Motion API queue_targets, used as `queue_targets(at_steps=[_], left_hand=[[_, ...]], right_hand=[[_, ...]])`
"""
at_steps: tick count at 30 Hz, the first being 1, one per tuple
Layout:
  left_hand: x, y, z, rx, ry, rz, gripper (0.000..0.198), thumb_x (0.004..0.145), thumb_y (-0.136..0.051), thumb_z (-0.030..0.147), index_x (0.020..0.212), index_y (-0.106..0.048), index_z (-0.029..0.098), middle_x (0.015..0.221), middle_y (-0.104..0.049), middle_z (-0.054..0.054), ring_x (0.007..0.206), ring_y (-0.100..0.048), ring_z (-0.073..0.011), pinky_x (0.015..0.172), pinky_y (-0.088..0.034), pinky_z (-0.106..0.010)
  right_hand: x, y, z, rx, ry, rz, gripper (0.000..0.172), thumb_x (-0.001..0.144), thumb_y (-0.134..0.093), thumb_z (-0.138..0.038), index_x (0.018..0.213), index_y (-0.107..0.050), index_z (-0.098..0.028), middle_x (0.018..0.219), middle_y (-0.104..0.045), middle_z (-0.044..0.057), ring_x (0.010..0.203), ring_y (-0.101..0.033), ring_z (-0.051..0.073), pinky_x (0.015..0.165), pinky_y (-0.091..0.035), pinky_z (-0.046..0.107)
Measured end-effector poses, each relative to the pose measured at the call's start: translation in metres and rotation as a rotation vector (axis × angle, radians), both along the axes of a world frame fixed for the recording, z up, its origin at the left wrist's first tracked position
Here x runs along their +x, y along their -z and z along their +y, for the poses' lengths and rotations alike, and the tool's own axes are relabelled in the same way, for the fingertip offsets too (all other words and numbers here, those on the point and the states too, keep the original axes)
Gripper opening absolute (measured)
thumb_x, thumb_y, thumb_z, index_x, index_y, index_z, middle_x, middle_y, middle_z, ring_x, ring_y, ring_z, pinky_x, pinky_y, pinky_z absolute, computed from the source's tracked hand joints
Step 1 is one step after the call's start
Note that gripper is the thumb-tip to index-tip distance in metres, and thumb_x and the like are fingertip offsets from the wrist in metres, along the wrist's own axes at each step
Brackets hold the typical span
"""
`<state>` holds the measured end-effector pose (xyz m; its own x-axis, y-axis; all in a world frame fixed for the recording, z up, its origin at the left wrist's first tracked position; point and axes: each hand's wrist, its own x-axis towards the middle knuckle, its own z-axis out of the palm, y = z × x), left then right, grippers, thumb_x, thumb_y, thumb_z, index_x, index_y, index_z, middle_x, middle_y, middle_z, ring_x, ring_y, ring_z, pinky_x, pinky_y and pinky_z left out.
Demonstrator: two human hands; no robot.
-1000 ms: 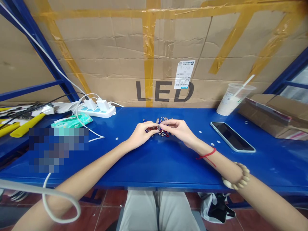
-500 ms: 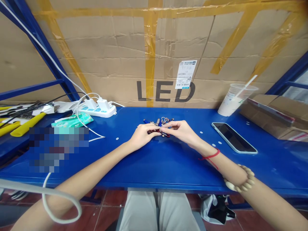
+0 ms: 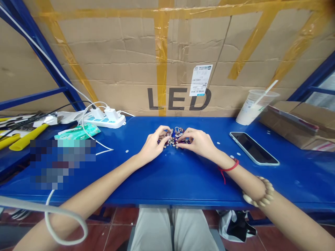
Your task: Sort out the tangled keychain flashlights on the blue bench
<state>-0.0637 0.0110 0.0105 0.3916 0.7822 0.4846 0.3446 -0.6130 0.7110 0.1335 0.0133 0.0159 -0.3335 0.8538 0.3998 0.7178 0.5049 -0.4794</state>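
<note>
A small heap of little keychain torches [image 3: 175,136], red, blue and silver with metal clips and rings, lies on the blue table [image 3: 167,177] near its back middle. My left hand [image 3: 154,143] rests at the heap's left side, fingers curled round some of the pieces. My right hand [image 3: 199,141] is at the heap's right side, its fingertips pinched on the pieces there. What exactly each hand holds is too small to make out. My right forearm wears a red string and a bead bracelet.
A phone [image 3: 253,148] lies face up to the right. A plastic cup with a straw [image 3: 251,106] and a cardboard box [image 3: 298,123] stand at the back right. A white power strip [image 3: 106,118], cables, a green packet [image 3: 78,131] and yellow-handled tools [image 3: 23,137] are on the left. A cardboard wall stands behind.
Both hands have shifted slightly back onto the heap and closed in around it from either side; a red torch that was between my fingertips is now lost among the pieces.
</note>
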Motion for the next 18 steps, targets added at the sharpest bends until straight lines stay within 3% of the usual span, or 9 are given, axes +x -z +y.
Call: queue_targets(at_steps=[3,8,14,18], left_hand=[[-0.0011,-0.0018,-0.0013,0.055,-0.004,0.007,0.016,0.088,-0.046,0.026,0.102,-0.047,0.019,0.083,-0.066,0.0,0.074,-0.066,-0.012,0.074,-0.051,-0.024],[-0.0016,0.0029,-0.0013,0.12,0.026,0.02,0.014,0.089,-0.046,0.026,0.101,-0.046,0.02,0.09,-0.067,-0.001,0.091,-0.065,-0.0141,0.082,-0.05,-0.025],[-0.0031,0.0081,0.0008,0.139,0.014,0.081,0.015,0.09,-0.043,0.025,0.103,-0.048,0.02,0.1,-0.068,-0.005,0.093,-0.066,-0.0156,0.082,-0.051,-0.026],[-0.0017,0.0051,-0.0007,0.125,0.004,0.059,0.03,0.087,-0.048,0.024,0.117,-0.044,0.02,0.098,-0.069,-0.003,0.094,-0.066,-0.0152,0.086,-0.05,-0.026]], right_hand=[[0.0015,0.0027,-0.0002,0.013,-0.031,-0.225,0.017,0.074,-0.068,-0.04,0.084,-0.074,-0.028,0.09,-0.067,0.001,0.077,-0.061,0.014,0.054,-0.035,0.022],[-0.0004,0.006,0.0011,0.064,-0.101,-0.342,0.017,0.084,-0.059,-0.035,0.086,-0.073,-0.026,0.089,-0.067,0.001,0.081,-0.062,0.015,0.054,-0.033,0.022],[-0.0024,0.0039,-0.001,0.06,-0.088,-0.322,0.016,0.08,-0.061,-0.035,0.085,-0.07,-0.022,0.092,-0.067,0.002,0.075,-0.062,0.014,0.053,-0.032,0.022],[-0.0046,0.003,-0.0017,-0.014,-0.045,-0.254,0.012,0.074,-0.065,-0.032,0.081,-0.07,-0.023,0.079,-0.07,0.0,0.068,-0.062,0.014,0.053,-0.034,0.021]])
